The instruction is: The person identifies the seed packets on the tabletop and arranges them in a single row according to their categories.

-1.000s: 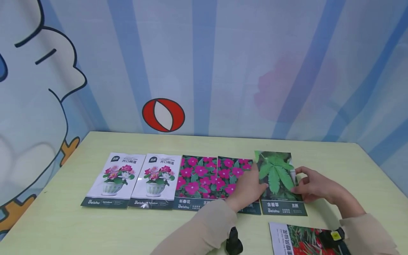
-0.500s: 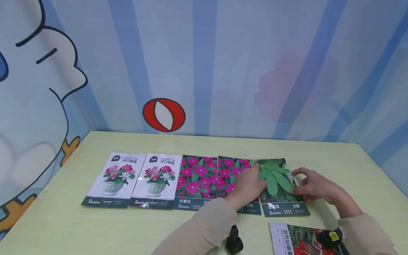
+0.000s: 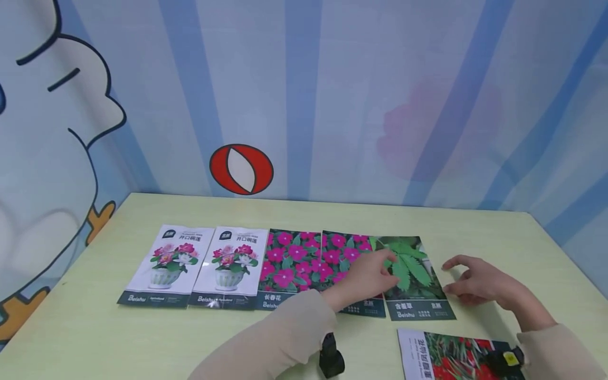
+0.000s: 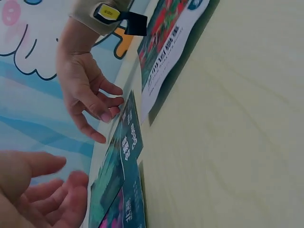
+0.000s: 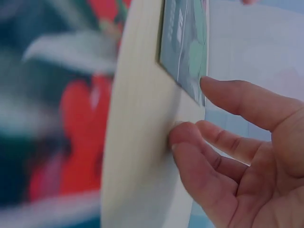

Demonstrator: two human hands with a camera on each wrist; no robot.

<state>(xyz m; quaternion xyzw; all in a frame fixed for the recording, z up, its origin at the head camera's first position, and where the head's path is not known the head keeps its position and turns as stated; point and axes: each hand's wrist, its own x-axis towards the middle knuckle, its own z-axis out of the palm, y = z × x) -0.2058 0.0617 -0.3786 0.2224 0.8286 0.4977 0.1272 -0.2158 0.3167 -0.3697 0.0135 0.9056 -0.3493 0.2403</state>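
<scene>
My left hand (image 3: 366, 279) hovers over the seam between a pink-flower seed packet (image 3: 334, 243) and a green-leaf seed packet (image 3: 427, 293). Its fingers are loosely bent and hold nothing; the left wrist view shows the left palm (image 4: 45, 199) beside the packets. Just right of the green-leaf packet, my right hand (image 3: 482, 285) is apart from it, thumb and fingers spread with nothing between them. In the right wrist view, the thumb of the right hand (image 5: 237, 156) appears near that packet's corner (image 5: 183, 52). The green-leaf packet's left edge adjoins the pink-flower packet.
Another pink-flower packet (image 3: 296, 258) and two white packets with potted flowers (image 3: 173, 264) continue the row leftward on the pale table (image 3: 285, 353). A red-flower packet (image 3: 451, 359) lies sideways near the front right, partly under the right wrist camera. A blue striped backdrop (image 3: 351, 105) stands behind.
The green-leaf packet has slid left and slightly nearer, up against the pink-flower packet. My right hand has let it go and drawn off to the right; the left fingers have lifted.
</scene>
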